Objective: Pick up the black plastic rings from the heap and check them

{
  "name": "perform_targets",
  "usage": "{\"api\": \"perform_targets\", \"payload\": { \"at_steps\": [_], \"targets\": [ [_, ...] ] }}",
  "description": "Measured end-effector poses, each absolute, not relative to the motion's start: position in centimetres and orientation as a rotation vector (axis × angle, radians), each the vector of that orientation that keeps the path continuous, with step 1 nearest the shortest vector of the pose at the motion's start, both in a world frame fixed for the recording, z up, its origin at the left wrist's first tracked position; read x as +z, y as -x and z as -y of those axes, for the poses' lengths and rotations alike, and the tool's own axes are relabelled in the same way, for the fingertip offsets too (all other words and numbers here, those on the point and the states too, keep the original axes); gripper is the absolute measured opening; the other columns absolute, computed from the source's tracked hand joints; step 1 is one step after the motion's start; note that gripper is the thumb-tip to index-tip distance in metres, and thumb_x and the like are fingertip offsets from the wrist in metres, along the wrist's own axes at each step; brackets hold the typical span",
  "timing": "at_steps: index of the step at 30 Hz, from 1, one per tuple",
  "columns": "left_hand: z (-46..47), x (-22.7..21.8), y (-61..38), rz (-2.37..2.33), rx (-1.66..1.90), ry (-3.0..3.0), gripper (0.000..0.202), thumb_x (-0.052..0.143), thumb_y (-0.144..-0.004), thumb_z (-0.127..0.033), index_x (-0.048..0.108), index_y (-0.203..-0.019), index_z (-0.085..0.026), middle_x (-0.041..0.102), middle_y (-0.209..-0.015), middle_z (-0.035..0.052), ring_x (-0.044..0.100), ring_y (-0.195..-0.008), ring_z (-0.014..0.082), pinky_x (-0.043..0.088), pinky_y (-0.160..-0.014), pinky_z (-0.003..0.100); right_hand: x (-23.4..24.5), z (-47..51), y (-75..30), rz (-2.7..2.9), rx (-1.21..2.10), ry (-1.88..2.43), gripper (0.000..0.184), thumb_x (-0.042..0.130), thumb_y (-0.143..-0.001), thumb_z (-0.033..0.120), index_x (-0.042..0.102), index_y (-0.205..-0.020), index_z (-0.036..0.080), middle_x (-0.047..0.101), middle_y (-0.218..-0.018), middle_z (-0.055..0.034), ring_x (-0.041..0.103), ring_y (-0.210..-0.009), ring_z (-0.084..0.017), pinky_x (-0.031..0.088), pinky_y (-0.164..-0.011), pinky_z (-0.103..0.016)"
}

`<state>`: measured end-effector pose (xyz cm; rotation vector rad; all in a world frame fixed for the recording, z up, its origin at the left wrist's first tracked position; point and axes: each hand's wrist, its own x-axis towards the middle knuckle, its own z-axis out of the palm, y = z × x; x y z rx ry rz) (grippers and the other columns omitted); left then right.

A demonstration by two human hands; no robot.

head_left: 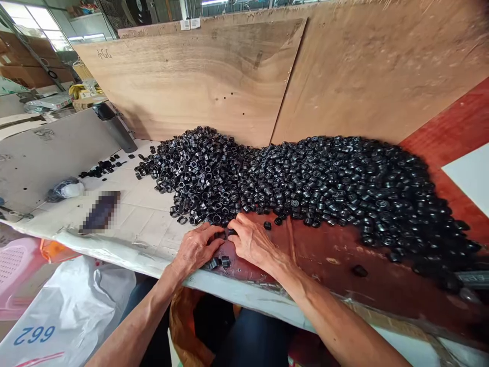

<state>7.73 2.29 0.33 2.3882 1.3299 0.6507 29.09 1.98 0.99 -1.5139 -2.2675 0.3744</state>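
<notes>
Head view, and I'm placing everything by the ring pile (202,173). Far left of it you've got a plastic-wrapped bundle (65,189), then a blurred-out dark item (100,211), then a grey bottle (116,130) lying tilted just past the pile's left edge.

Your left hand (196,247) is right at the near side of the pile, thumb and fingers nearly together, pinching a small black piece (219,235). A few loose pieces (219,262) sit nearer you than the pile, below your fingertips. Your right hand (248,239) is at the pile's near right corner, fingers curled in tight, with another dark piece (232,232) at the tips. Your fingers cover most of both.

Right of the ring pile, and running into it, is a heap of shiny black caps (336,178).

My guess is hard plastic: light, stiff, a bit slick, not fragile. I'd take hold across the outer wall, thumb against fingertip, keeping off the hole.

Pointing? These rings are stubby, so the axis to read is the one through the hole. In the pile they face every which way; one ring (182,220) at its near left edge looks pretty flat, hole up. For the two you're holding, I can't tell.
</notes>
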Motion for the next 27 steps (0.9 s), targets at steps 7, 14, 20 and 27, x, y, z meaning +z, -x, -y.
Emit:
{"api": "perform_targets", "payload": {
  "at_steps": [7,14,20,27],
  "targets": [
    [-2.4,-0.6,-7.7,-1.316,0.698,-2.397,0.017,0.070,-0.094,-0.022,0.068,-0.111,-0.022,0.070,-0.100,0.0023,0.072,-0.087,0.0188,0.057,-0.079,0.030,0.7,-2.3,-29.6,2.023,0.490,1.281,0.016,0.069,-0.084,0.006,0.062,-0.089,0.020,0.060,-0.094,-0.0026,0.056,-0.071,-0.015,0.045,-0.070,-0.029],
    [-1.9,0.5,-8.1,-1.298,0.816,-2.249,0.016,0.066,-0.088,-0.015,0.065,-0.103,-0.022,0.067,-0.089,0.0004,0.066,-0.072,0.0151,0.053,-0.068,0.027,1.2,-2.5,-29.7,1.820,0.644,1.295,0.010,0.073,-0.079,0.017,0.063,-0.081,0.021,0.058,-0.071,0.0040,0.054,-0.062,-0.014,0.044,-0.067,-0.029],
    [-1.6,1.1,-8.4,-1.302,0.880,-2.089,0.014,0.066,-0.084,-0.014,0.064,-0.095,-0.021,0.061,-0.074,-0.0038,0.059,-0.059,0.0113,0.048,-0.058,0.024,1.9,-2.2,-29.5,1.708,0.951,1.205,0.023,0.068,-0.083,0.024,0.077,-0.104,0.023,0.074,-0.098,-0.0023,0.061,-0.071,-0.015,0.050,-0.069,-0.029],
    [-1.6,0.9,-8.3,-1.197,0.992,-2.006,0.012,0.066,-0.084,-0.014,0.064,-0.093,-0.021,0.059,-0.081,-0.0024,0.057,-0.062,0.0097,0.049,-0.058,0.022,2.0,-1.6,-29.0,1.624,1.116,1.214,0.011,0.072,-0.088,0.032,0.071,-0.089,0.022,0.078,-0.102,-0.0046,0.072,-0.083,-0.019,0.054,-0.076,-0.031]
  ]
}}
